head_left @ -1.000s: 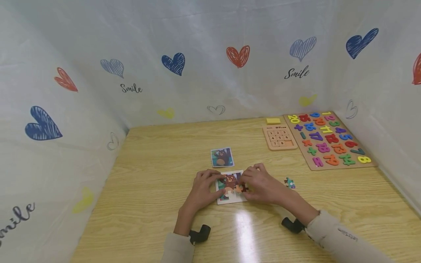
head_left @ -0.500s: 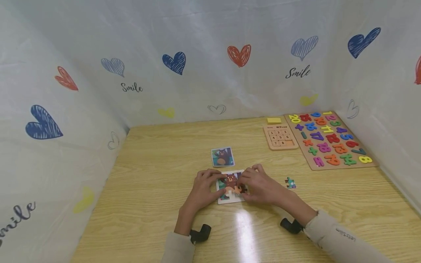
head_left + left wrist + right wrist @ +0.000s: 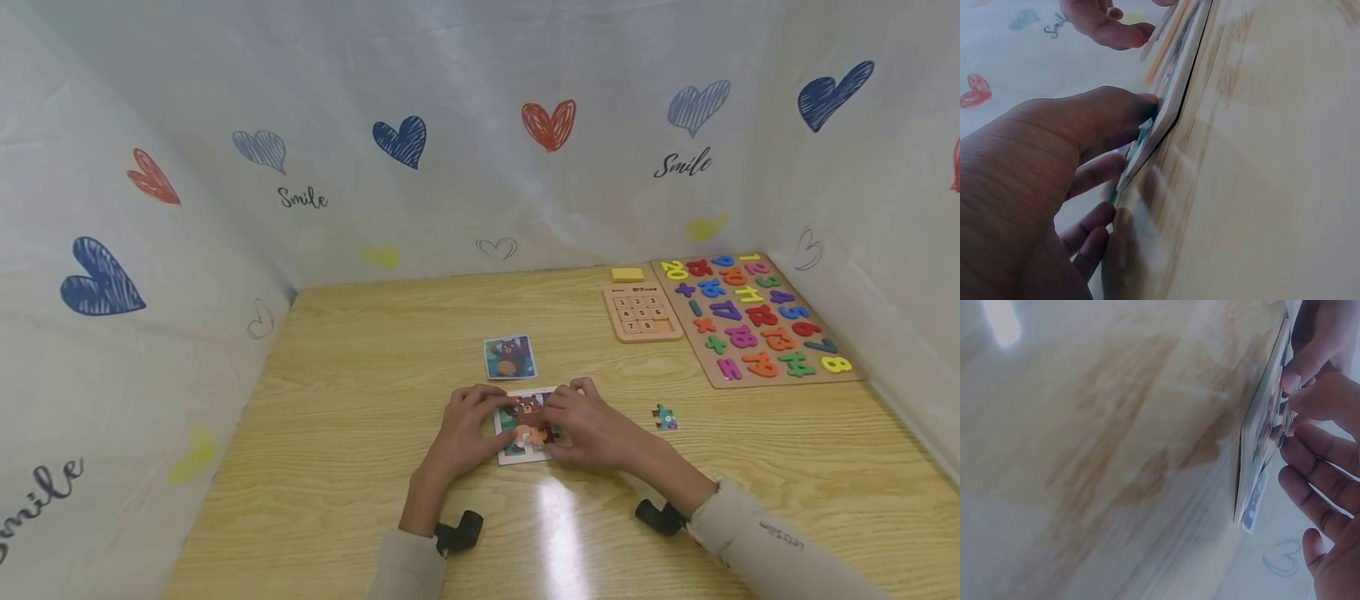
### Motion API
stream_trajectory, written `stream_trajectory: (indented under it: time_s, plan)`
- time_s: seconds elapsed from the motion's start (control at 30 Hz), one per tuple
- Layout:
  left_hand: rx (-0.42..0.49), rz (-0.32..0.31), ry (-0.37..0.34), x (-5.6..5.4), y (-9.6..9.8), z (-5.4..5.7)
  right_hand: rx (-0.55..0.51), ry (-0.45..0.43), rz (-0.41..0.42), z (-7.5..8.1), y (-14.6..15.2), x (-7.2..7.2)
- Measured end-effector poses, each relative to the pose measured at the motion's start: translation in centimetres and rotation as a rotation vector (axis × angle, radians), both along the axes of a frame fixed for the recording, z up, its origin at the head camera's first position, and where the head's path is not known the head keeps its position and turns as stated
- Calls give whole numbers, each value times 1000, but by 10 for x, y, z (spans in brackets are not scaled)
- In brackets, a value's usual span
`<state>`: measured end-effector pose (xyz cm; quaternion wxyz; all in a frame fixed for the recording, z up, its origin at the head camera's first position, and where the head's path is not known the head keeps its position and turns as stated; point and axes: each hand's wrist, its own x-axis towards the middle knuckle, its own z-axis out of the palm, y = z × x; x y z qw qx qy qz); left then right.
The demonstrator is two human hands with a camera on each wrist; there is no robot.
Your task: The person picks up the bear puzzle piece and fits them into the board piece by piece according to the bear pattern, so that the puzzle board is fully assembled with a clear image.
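Note:
A jigsaw puzzle board (image 3: 527,457) with a bear picture lies flat on the table, several pieces in its white frame. At the board's left side, my left hand (image 3: 463,429) rests with bent fingers and thumb, holding it; in the left wrist view the thumb (image 3: 1138,105) presses near its edge. My right hand (image 3: 592,427) pinches a brown and orange jigsaw piece (image 3: 550,434) over the board's right part. Seen edge-on in the right wrist view, the jigsaw piece (image 3: 1287,417) is tilted between thumb and fingertips. The right fingers hide part of the picture.
Behind the board lies a bear picture card (image 3: 511,358). A loose teal jigsaw piece (image 3: 665,417) lies to the right. Farther back are a wooden number slide puzzle (image 3: 642,313), a yellow block (image 3: 627,274) and a coloured number board (image 3: 756,321). Printed white curtains (image 3: 450,200) surround the table.
The right hand shifts slightly left, and the piece between its fingers turns and moves a little over the board. The left hand stays in place. The view drifts slightly.

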<state>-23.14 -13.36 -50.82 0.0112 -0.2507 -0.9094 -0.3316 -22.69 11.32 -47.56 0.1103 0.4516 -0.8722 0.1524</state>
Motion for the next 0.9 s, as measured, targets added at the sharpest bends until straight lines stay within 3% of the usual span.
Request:
stream_trajectory:
  time_s: [0.9]
  plan:
    - [-15, 4, -7, -1, 0, -1, 52, -28, -18, -4, -11, 1]
